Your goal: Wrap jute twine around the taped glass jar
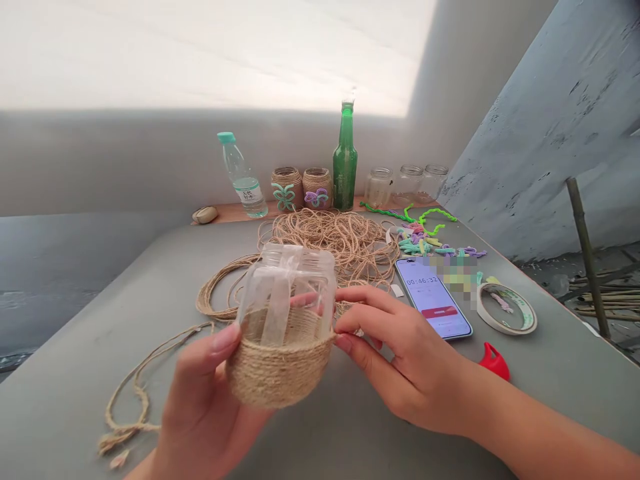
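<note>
A clear glass jar (315,287) is tilted in front of me, its lower half wound with rows of jute twine (280,373). A strip of whitish tape (280,293) runs down the bare glass from the rim. My left hand (205,393) grips the jar from the left and below, thumb on its side. At the jar's right side my right hand (410,360) pinches the twine where it leaves the top row. Behind the jar lies a big loose heap of jute twine (330,233), partly hidden by it.
Along the back stand a water bottle (245,180), two twine-wrapped jars (286,193) with bows, a green bottle (345,160) and several glass jars (379,187). Rightward lie a phone (433,300), a tape roll (530,313), a red plastic piece (495,362) and pipe-cleaner shapes (420,245).
</note>
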{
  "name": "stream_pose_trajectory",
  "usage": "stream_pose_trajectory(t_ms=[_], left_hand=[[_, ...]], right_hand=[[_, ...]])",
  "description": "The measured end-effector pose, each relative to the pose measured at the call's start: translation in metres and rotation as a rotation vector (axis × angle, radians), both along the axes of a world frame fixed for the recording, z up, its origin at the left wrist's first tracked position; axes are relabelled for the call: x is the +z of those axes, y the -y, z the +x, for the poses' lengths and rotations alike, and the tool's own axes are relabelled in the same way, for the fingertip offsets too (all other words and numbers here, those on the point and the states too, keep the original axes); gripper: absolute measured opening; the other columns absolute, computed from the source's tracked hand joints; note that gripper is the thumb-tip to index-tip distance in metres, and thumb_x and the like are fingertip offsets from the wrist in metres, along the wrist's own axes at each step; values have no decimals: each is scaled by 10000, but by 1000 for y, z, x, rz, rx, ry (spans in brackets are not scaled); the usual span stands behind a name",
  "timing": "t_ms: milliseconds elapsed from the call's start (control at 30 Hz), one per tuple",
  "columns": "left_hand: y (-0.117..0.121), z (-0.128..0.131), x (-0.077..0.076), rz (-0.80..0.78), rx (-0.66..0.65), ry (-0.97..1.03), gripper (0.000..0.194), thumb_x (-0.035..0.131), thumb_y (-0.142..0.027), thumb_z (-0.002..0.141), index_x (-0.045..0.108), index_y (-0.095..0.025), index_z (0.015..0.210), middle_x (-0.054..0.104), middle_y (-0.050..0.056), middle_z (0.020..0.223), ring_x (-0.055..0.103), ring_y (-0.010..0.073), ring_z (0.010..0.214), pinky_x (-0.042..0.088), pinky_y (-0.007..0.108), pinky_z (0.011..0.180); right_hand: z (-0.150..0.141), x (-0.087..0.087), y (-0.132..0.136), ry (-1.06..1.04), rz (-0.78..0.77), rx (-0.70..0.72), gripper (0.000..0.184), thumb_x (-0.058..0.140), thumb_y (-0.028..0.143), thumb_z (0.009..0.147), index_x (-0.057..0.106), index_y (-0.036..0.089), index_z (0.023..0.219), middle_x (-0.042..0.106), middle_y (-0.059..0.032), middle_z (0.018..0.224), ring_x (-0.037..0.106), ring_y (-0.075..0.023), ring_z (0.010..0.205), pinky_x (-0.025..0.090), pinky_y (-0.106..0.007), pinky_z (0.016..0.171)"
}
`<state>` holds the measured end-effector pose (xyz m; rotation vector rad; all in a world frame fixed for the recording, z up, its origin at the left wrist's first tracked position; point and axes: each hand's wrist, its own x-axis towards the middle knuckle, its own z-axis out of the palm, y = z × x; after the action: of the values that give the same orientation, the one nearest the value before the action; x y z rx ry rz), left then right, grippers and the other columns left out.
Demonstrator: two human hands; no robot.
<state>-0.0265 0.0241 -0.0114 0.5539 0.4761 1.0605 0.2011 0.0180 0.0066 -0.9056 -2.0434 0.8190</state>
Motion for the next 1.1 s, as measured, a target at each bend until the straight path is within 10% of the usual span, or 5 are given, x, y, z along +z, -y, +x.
stream_pose_trajectory(t_ms=[400, 600, 833, 1100], left_hand=[[-2, -5, 4, -14, -4, 0, 386, 770, -436, 829, 871, -254, 1154, 886, 41, 1075, 837, 368, 985, 713, 387, 795], [4, -11, -3, -86, -26, 87, 429, 687, -504, 839, 861, -304, 1176, 889, 25, 1054, 833, 392, 979, 702, 463, 798], [-3, -14, -3, -194, 77, -73, 579, 772, -548, 683, 883, -171, 1108, 876, 137, 1102, 817, 391, 995, 683, 394, 822], [-1, -11, 0, -171, 35, -48, 645, 721, -582, 743, 852, -129, 1183, 845, 198, 1192, 792, 415, 1111, 668, 405, 888]], right_hand=[[3, -1, 0, -23, -139, 30, 125, 629, 230, 1060, 748, 205, 1030, 710, -78, 1136, 526, -197, 1410, 540, -248, 985], [5, 7, -3, -100, -271, 67, 185, 699, 358, 1023, 800, 213, 1077, 719, -68, 1287, 696, -184, 1071, 580, -267, 795], [9, 2, -9, -135, -221, -245, 402, 511, 454, 1116, 825, 217, 1032, 779, -72, 1148, 731, -197, 1013, 589, -309, 826], [10, -10, -13, 130, -5, -424, 305, 546, 354, 1092, 791, 222, 1217, 666, -171, 1464, 359, -373, 1604, 587, -507, 1052]])
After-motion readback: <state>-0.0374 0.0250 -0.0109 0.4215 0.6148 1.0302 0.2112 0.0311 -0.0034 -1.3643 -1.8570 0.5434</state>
